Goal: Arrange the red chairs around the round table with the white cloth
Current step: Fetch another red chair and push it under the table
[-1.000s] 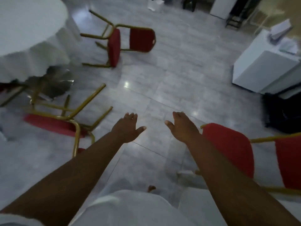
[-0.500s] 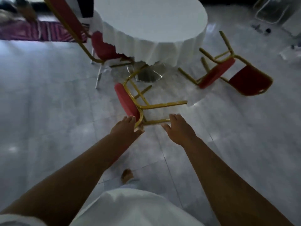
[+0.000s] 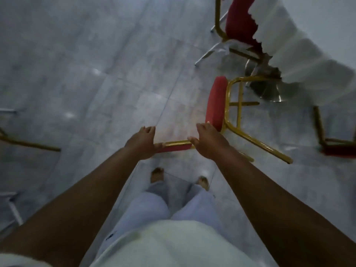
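Observation:
A red chair (image 3: 216, 104) with a gold frame lies tipped over on the grey floor, its legs pointing toward the round table's white cloth (image 3: 308, 54). Its red backrest (image 3: 174, 147) runs crosswise just in front of me. My left hand (image 3: 141, 142) is at the backrest's left end and my right hand (image 3: 209, 142) at its right end. Both thumbs rest against the gold top rail, while the fingers are stretched forward and not wrapped around it. A second red chair (image 3: 238, 20) stands at the table's edge, partly under the cloth.
The table's shiny metal base (image 3: 269, 89) sits right behind the tipped chair's legs. Part of another fallen red chair (image 3: 337, 149) shows at the right edge. A gold chair leg (image 3: 28, 144) and white metal legs (image 3: 13, 207) show at the left. My feet stand close behind the backrest.
I have turned and stepped up to the tipped chair beside the table. Both hands have come down from the air onto the two ends of its backrest.

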Demonstrator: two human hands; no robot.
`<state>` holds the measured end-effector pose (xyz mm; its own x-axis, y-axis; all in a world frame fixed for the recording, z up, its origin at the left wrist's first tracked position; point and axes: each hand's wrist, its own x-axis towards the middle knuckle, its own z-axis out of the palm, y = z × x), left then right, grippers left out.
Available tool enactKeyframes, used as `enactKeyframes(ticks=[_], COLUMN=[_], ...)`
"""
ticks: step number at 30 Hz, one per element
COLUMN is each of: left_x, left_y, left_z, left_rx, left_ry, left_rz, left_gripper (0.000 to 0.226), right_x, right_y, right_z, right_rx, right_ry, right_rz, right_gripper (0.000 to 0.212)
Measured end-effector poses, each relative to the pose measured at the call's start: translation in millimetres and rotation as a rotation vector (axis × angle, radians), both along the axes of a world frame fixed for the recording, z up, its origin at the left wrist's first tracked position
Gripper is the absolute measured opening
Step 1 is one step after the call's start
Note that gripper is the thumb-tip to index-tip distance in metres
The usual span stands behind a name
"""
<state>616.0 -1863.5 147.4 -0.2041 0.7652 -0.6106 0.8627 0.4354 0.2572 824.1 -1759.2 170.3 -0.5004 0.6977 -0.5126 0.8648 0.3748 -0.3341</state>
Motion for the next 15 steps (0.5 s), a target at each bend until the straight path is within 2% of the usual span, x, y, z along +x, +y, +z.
enactKeyframes(ticks=[5, 15], left_x=[-19, -70], left_y=[-41, -65], left_z=[-66, -261], left_rx=[-0.056, -0.154], left_ry=[-0.047, -0.079], left_rz=[0.182, 0.28], left_gripper=[0.081, 0.083], right_x=[-40, -92], right_y=[-2, -25], right_z=[-68, -273], right_rx=[-0.058, -0.184], right_ry=[-0.027, -0.143], right_rz=[0.217, 0.245], right_gripper=[0.063, 0.063])
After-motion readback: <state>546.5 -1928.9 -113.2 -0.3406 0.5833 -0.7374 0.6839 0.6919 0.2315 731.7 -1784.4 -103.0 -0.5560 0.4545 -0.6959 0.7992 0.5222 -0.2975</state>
